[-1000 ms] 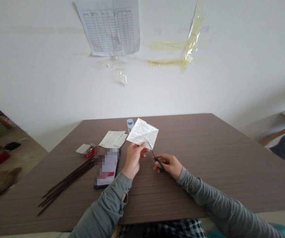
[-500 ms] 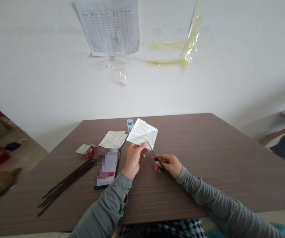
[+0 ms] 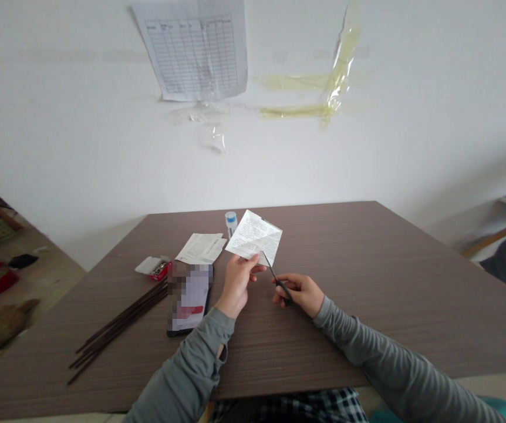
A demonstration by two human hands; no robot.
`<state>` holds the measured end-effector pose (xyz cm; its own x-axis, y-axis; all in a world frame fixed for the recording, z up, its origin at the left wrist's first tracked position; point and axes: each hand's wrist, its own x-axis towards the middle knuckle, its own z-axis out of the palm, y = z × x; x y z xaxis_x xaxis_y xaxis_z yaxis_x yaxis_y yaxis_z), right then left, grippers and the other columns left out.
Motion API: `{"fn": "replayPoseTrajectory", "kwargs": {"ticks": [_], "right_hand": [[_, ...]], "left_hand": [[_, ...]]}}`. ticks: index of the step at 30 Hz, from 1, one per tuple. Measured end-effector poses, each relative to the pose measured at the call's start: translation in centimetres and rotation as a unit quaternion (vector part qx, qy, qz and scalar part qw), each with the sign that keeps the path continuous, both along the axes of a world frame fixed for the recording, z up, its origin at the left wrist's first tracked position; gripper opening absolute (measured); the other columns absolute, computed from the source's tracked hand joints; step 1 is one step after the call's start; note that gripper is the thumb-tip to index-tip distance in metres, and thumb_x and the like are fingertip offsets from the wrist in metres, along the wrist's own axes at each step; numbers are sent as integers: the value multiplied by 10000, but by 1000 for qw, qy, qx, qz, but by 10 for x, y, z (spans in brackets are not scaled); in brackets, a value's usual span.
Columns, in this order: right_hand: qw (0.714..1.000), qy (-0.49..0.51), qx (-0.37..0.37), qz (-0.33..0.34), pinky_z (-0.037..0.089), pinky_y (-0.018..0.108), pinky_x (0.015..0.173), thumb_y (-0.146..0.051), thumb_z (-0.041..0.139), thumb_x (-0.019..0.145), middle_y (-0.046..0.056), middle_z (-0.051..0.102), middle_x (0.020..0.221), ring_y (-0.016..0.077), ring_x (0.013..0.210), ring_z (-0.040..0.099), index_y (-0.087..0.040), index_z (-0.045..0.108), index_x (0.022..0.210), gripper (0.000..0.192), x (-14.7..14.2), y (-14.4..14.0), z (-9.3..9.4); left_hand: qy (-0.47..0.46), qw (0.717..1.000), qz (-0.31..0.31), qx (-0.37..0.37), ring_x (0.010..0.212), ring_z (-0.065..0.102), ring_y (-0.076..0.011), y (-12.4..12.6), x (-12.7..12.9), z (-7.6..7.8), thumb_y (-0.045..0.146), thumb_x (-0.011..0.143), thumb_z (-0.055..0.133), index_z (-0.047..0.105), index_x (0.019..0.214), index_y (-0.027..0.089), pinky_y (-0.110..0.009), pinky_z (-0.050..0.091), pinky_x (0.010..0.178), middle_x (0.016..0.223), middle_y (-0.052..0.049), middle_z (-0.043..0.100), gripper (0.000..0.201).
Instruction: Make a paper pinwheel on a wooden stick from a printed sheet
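Pinched in my left hand [image 3: 238, 282] is a folded piece of printed paper [image 3: 253, 234], tilted up above the table with a diagonal crease across it. My right hand [image 3: 300, 292] grips the black handles of a pair of scissors [image 3: 283, 289]. Their thin blades reach up to the paper's lower edge, right by my left fingertips. Whether the blades are parted or closed is too small to tell. Behind the paper stands a clear glue stick [image 3: 230, 221] with a blue band, partly covered by it.
Left of my hands lie more printed paper [image 3: 200, 247], a small red-and-white box [image 3: 155, 268] of metal bits, a phone [image 3: 192, 299] with a blurred screen and several thin dark sticks [image 3: 118, 326]. The brown table [image 3: 367, 252] meets a white wall with a taped sheet [image 3: 198, 53].
The paper has shifted very slightly to the right. My hands and the scissors are almost where they were.
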<state>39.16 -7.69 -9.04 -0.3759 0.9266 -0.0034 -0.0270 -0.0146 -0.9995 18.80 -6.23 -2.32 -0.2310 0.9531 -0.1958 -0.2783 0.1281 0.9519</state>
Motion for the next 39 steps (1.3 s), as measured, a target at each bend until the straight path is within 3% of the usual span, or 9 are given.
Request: {"fn": "replayPoseTrajectory", "kwargs": {"ticks": [11, 16, 24, 28, 39], "right_hand": [[1000, -4, 4, -2, 714, 443, 758, -908, 1114, 778, 106, 916, 862, 255, 676, 779, -229, 870, 1171, 822, 0, 1, 0], [1000, -2, 5, -6, 717, 456, 762, -936, 1100, 757, 86, 896, 827, 257, 674, 778, -202, 867, 1169, 873, 0, 2, -3], [1000, 0, 7, -6, 716, 434, 746, -864, 1127, 786, 80, 891, 811, 256, 673, 790, -217, 894, 1166, 785, 2, 5, -8], [1000, 7, 0, -15, 724, 480, 766, -804, 1149, 785, 116, 895, 819, 298, 698, 795, -185, 915, 1167, 763, 2, 3, -6], [1000, -5, 7, -10, 726, 426, 764, -864, 1143, 795, 113, 950, 895, 259, 692, 828, -217, 913, 1182, 789, 3, 5, -9]], "left_hand": [[-5, 1000, -10, -5, 696, 894, -181, -4, 5, 2, 128, 919, 1008, 829, 1108, 220, -189, 423, 503, 953, -9, 922, 276], [-9, 1000, -8, -6, 717, 898, -186, -4, 5, 1, 123, 924, 990, 838, 1108, 216, -194, 435, 513, 989, -25, 940, 257], [8, 1000, -5, -2, 784, 904, -199, -5, 5, 2, 143, 909, 1026, 844, 1141, 239, -200, 441, 544, 1059, -29, 966, 310], [-5, 1000, -3, -3, 759, 893, -186, -6, 6, 3, 117, 932, 987, 835, 1183, 238, -204, 435, 537, 1095, -33, 973, 318], [18, 1000, -16, 12, 682, 853, -169, -3, 4, -2, 193, 885, 1060, 833, 1146, 238, -204, 415, 521, 1008, -19, 922, 349]]}}
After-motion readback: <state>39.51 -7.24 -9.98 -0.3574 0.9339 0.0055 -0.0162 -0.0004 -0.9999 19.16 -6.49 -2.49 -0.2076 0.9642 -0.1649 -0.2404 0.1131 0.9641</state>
